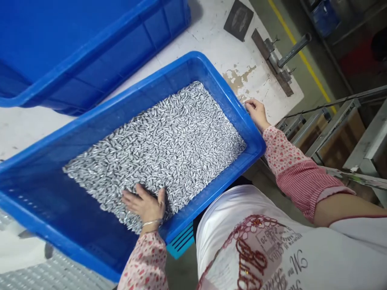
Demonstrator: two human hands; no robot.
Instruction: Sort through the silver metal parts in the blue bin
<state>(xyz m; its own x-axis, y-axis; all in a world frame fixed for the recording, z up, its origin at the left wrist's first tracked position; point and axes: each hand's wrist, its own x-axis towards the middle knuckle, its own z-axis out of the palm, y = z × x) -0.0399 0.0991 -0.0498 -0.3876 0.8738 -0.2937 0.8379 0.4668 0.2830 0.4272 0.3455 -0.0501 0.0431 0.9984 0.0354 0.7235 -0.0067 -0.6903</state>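
Observation:
A blue plastic bin (217, 86) holds a wide layer of small, silvery, elongated metal pieces (181, 133), heaped away from its left end. My left hand (146, 205) lies palm down on the near edge of these pieces, fingers spread, with a bracelet at the wrist. Beyond the bin's right end is my right hand (257, 114), just outside the rim. Its fingers are curled together, with a greyish bit at their tips too small to make out. Patterned sleeve covers are on both forearms.
A larger blue bin (121, 52) stands behind on the white worktable (208, 32). Farther right lie a dark square plate (238, 19) and a metal clamp fixture (273, 60) by the table edge. Metal racks (338, 133) stand at right, and a turquoise slatted plastic item (181, 240) shows below the bin.

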